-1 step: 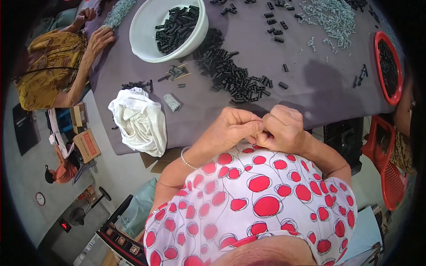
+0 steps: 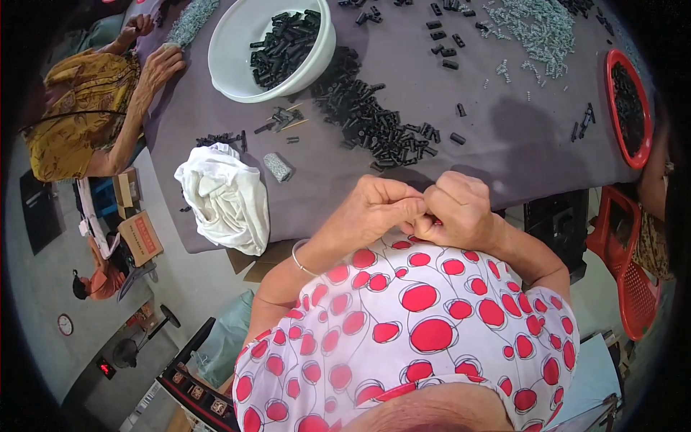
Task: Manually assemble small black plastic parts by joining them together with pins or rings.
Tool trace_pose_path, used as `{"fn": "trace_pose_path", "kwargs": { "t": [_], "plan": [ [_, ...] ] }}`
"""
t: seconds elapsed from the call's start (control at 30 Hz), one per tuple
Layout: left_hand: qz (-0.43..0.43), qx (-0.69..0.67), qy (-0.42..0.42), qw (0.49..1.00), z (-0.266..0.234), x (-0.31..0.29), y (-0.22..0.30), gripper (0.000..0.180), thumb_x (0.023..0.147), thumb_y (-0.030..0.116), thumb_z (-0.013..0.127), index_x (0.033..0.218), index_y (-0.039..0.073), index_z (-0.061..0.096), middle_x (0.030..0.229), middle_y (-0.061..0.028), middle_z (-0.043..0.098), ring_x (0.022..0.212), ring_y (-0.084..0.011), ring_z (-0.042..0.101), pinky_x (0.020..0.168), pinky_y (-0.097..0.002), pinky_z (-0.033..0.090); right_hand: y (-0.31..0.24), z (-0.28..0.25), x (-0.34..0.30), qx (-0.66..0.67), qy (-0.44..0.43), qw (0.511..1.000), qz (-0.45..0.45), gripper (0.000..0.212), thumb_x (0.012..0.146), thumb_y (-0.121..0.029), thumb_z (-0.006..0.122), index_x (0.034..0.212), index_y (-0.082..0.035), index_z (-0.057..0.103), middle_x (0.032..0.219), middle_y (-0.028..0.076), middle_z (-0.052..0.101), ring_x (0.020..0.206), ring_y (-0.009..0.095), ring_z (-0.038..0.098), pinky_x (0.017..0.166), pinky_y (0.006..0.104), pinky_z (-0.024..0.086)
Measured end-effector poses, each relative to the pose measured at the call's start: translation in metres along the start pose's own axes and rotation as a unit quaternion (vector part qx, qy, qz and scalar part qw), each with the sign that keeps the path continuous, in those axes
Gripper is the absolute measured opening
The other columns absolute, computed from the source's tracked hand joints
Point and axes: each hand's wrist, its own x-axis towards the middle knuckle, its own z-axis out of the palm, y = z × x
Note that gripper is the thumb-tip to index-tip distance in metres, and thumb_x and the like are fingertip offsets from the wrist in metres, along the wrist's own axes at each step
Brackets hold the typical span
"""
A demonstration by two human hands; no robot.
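Note:
My left hand and my right hand meet at the table's near edge, just in front of my chest. Fingers and thumb of the left are pinched together, and the right is curled into a loose fist. Whatever they grip is hidden between the fingertips. Just beyond them lies a long heap of small black tubular parts. A folded white cloth lies to the left, beside a small grey speckled block.
A white bowl holds more black parts. Small metal springs are heaped at the far right, and a red tray of dark parts stands near the right edge. Another person's hand rests at the far left. A red chair stands right.

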Motion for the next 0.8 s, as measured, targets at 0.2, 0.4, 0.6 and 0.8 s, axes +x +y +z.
{"fn": "trace_pose_path", "kwargs": {
  "t": [0.2,0.4,0.6,0.8],
  "plan": [
    [0.024,-0.006,0.007,1.0,-0.001,-0.002,-0.006,0.017,0.09,0.01,0.062,0.091,-0.006,0.068,0.08,-0.0074,0.068,0.073,-0.0097,0.063,0.065,-0.0222,0.051,-0.002,-0.006,-0.001,0.023,-0.028,0.999,0.031,0.023,0.062,-0.007,0.072,0.07,-0.006,0.051,0.061,0.006,0.042,0.051,0.022,0.047,0.045,0.0327,0.04],
    [0.159,-0.018,0.185,0.97,-0.015,-0.015,0.014,0.015,0.089,0.004,0.06,0.099,-0.006,0.065,0.09,-0.0159,0.069,0.076,-0.0168,0.067,0.071,-0.028,0.054,0.034,-0.032,-0.008,-0.045,0.029,0.989,0.137,0.028,0.065,-0.003,0.07,0.09,-0.003,0.059,0.074,0.01,0.052,0.065,0.028,0.053,0.056,0.0362,0.045],
    [0.207,0.036,0.289,0.934,-0.02,-0.018,0.03,0.015,0.084,0.0,0.066,0.098,-0.006,0.065,0.089,-0.0121,0.069,0.078,-0.0147,0.066,0.072,-0.0248,0.053,0.049,-0.021,-0.002,-0.157,0.007,0.98,0.12,0.021,0.066,-0.003,0.068,0.085,-0.006,0.059,0.076,0.006,0.052,0.071,0.026,0.054,0.064,0.0362,0.042],
    [0.23,0.032,0.284,0.93,-0.015,0.002,0.017,0.014,0.078,-0.003,0.071,0.091,-0.004,0.066,0.083,-0.0054,0.067,0.072,-0.0097,0.063,0.064,-0.022,0.05,0.043,-0.026,0.002,-0.116,0.054,0.981,0.146,0.019,0.068,-0.001,0.067,0.085,-0.006,0.06,0.077,0.007,0.057,0.07,0.026,0.055,0.063,0.0361,0.041]
  ]
}}
